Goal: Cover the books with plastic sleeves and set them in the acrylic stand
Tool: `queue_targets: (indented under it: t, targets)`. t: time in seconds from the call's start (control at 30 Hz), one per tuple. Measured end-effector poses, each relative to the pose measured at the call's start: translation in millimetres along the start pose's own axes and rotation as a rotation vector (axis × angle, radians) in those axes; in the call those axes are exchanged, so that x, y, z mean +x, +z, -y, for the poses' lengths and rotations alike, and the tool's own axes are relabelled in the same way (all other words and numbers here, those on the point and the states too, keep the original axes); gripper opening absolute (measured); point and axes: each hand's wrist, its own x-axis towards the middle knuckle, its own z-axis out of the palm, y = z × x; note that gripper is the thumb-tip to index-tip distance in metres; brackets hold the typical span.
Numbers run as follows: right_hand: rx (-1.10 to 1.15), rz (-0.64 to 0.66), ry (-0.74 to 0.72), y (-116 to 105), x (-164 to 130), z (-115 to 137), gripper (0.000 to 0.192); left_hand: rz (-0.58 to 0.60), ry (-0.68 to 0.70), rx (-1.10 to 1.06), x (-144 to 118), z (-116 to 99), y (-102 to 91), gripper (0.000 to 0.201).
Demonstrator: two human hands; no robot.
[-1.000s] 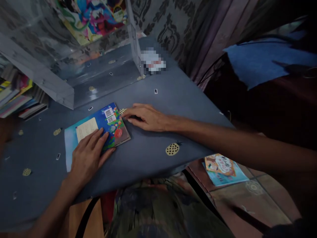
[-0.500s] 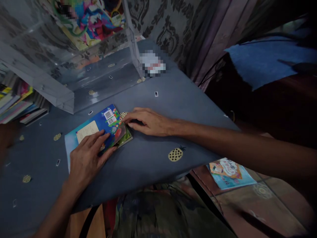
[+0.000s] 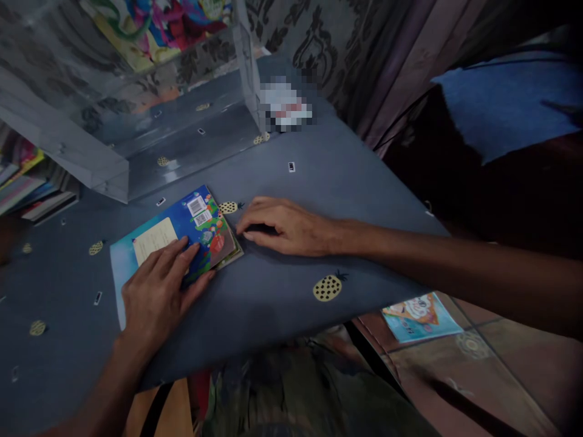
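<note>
A thin blue picture book [image 3: 182,226] lies back cover up on the grey-blue pineapple-print tablecloth [image 3: 282,291]. My left hand [image 3: 157,291] presses flat on the book's near half, fingers spread. My right hand [image 3: 285,226] rests palm down on the cloth just right of the book, its fingertips at the book's right edge, where the cover is slightly lifted and inner pages show.
A clear acrylic box [image 3: 136,103] stands behind the book, with a colourful sheet behind it. Stacked books [image 3: 27,188] lie at the far left. Another picture book [image 3: 421,315] lies on the tiled floor beyond the table's right edge. Curtains hang behind.
My right fingertips lifted the book's right edge, exposing inner pages, then drew back slightly to the right. My left hand has stayed pressed on the cover.
</note>
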Motion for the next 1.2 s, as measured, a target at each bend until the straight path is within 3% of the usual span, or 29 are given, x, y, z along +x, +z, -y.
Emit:
queue_targets:
  t: [0.8,1.07,1.2]
  targets:
    - [-0.040,0.014,-0.221,0,-6,4,0.023,-0.006,0.012,0.023,-2,-1,1.4,0.031]
    - [-0.355,0.124,-0.329,-5,-9,8,0.029,0.002,-0.018,0.006,-4,-1,2.8,0.035]
    - [-0.506,0.118,-0.367,-2,-11,11,0.032,0.005,-0.027,0.006,-5,0,3.5,0.037]
